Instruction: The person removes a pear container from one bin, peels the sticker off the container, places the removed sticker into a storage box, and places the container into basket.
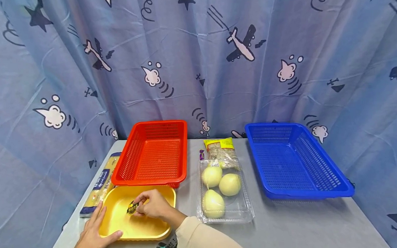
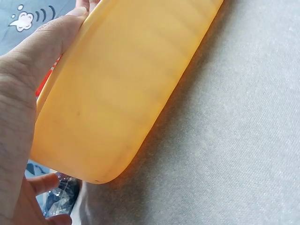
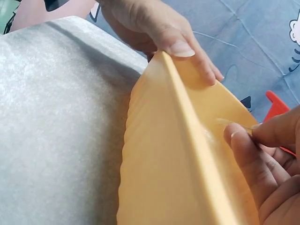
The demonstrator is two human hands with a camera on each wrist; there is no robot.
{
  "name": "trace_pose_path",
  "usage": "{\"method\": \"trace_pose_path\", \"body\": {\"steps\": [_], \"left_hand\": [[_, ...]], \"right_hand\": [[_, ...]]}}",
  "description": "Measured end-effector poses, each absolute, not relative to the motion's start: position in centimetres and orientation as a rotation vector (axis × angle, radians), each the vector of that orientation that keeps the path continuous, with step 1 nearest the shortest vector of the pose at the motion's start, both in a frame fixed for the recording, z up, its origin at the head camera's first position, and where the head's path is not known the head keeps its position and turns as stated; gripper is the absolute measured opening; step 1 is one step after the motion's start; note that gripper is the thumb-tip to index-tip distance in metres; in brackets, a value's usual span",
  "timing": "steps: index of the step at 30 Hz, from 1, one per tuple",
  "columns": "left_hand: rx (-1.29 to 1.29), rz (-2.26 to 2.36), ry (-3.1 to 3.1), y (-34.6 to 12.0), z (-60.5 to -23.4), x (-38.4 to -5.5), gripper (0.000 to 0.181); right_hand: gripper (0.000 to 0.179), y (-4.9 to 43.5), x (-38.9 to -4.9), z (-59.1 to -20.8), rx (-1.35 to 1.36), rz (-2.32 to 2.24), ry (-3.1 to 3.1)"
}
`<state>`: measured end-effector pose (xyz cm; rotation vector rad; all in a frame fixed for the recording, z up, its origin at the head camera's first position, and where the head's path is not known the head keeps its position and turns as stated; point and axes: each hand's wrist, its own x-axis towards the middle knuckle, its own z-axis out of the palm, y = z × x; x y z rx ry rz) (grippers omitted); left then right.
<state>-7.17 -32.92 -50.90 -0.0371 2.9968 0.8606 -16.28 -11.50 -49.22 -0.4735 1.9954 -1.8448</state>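
Observation:
Inside a yellow plastic basin (image 1: pixel 123 225), my right hand (image 1: pixel 152 204) pinches a small thin piece with a round black-and-yellow print (image 1: pixel 132 208) between thumb and forefinger. The right wrist view shows a clear thin edge (image 3: pixel 234 123) at those fingertips; whether it is a sticker or a packet I cannot tell. My left hand (image 1: pixel 94 233) rests on the basin's near left corner, its thumb over the near rim and its fingers straight along the left side. In the left wrist view the thumb touches the rim above the basin's side wall (image 2: pixel 117 93).
Behind the basin stands a red basket (image 1: pixel 160 158). A long noodle-like packet (image 1: pixel 102 184) lies at left. To the right are a clear box (image 1: pixel 239 210) with three pale round fruits, a yellow-topped packet (image 1: pixel 222 150), a purple-wrapped sweet (image 1: pixel 201 155) and a blue basket (image 1: pixel 285 168).

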Motion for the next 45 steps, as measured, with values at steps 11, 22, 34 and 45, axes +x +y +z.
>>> {"method": "trace_pose_path", "body": {"steps": [11, 22, 34, 45], "left_hand": [[-0.027, 0.888, 3.004, -32.9, -51.1, -7.2, 0.106], [-0.136, 0.869, 2.885, -33.0, -50.8, -7.7, 0.111], [-0.084, 0.877, 2.941, -33.0, -50.9, -7.6, 0.11], [-0.059, 0.872, 2.953, -33.2, -50.9, -7.5, 0.108]], "right_hand": [[0.02, -12.3, -16.4, -49.9, -0.414, -1.642, 2.212], [0.027, -12.3, -16.4, -50.3, -0.428, -1.289, 2.542], [0.019, -11.6, -16.1, -49.1, -0.431, -1.05, 2.75], [0.022, -9.8, -15.2, -46.8, -0.537, -1.201, 2.728]]}}
